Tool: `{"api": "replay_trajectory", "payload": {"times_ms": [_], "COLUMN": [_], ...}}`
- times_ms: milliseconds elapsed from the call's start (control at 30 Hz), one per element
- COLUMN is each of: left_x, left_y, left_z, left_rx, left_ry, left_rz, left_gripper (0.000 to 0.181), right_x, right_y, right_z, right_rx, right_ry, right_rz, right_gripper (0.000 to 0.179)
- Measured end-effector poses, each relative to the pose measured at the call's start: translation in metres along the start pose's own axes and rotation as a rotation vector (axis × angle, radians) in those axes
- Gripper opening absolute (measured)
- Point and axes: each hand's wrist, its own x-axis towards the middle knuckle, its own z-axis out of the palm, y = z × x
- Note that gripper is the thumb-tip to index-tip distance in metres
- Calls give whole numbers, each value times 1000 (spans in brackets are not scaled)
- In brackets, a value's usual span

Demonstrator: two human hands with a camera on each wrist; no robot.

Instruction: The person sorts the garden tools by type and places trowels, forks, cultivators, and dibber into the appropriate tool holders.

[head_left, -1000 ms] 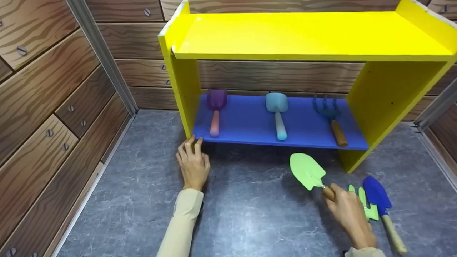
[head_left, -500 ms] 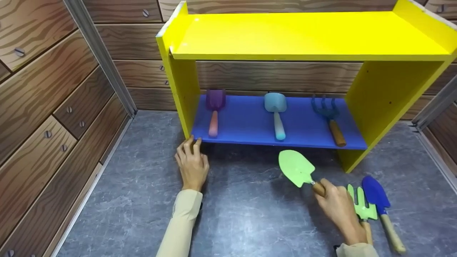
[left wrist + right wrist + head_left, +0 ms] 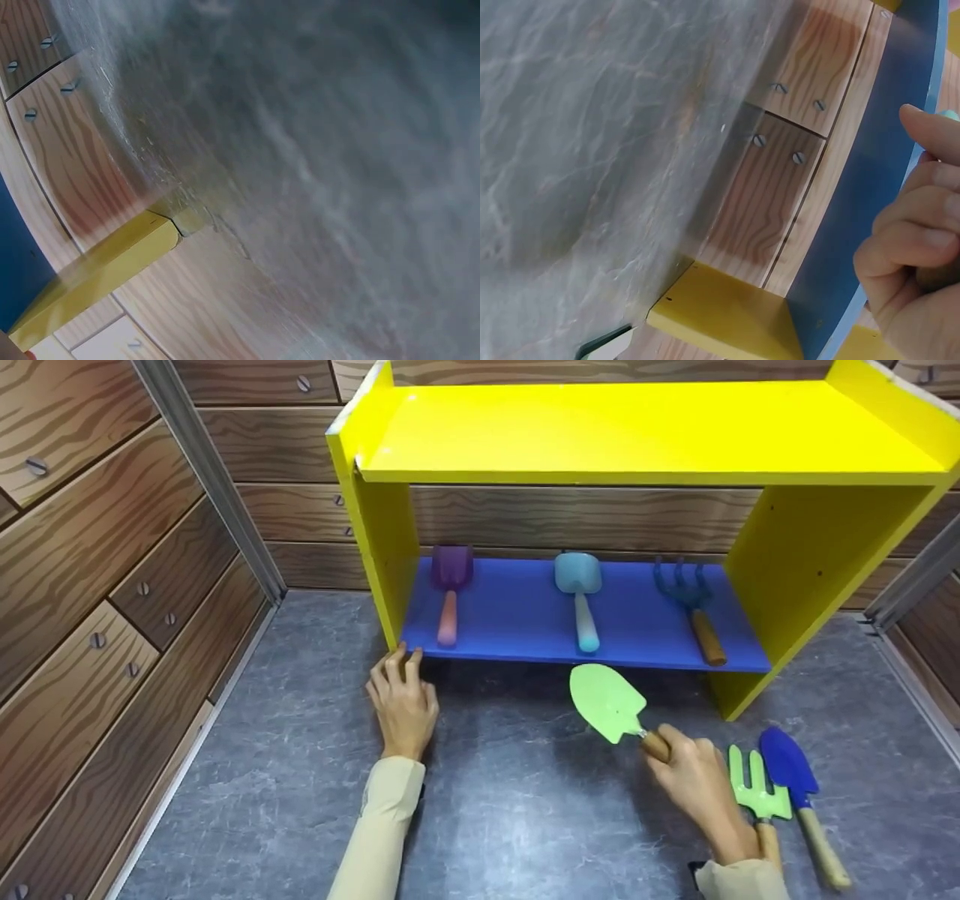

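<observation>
My right hand (image 3: 694,780) grips the wooden handle of a light-green trowel (image 3: 606,701), whose blade points up and left just in front of the blue shelf board (image 3: 517,607). Curled fingers (image 3: 915,232) show in the right wrist view, where the trowel blade is hidden. At the shelf's lower left corner, my left hand (image 3: 405,709) rests its fingertips on the front edge. A purple scoop (image 3: 451,574) with a pink handle, a light-blue scoop (image 3: 577,574) and a dark-blue hand fork (image 3: 701,619) with a brown handle lie apart on the board.
The yellow shelf unit (image 3: 645,431) stands against wood-patterned walls (image 3: 67,607). On the grey floor (image 3: 277,780), right of my right hand, lie a green hand fork (image 3: 761,791) and a blue trowel (image 3: 791,761) side by side.
My right hand has carried the green trowel left and slightly up towards the shelf's front edge, uncovering more of the green fork. The left hand stays on the corner.
</observation>
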Motion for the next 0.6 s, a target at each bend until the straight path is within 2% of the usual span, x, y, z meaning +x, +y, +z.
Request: {"api": "replay_trajectory", "payload": {"times_ms": [333,433,600], "left_x": [2,1,1], "left_y": [0,1,0], "left_z": [1,1,0], "left_rx": [1,3,13], "left_ry": [14,13,17], "left_rz": [13,15,10], "left_gripper": [48,47,46], "right_x": [13,17,24], "right_y": [-13,-16,-20], "right_z": [-5,-5,-4], "right_rx": [86,82,63], "right_ry": [-38,-18,36], "right_rz": [39,10,-86], "right_gripper": [41,42,40]}}
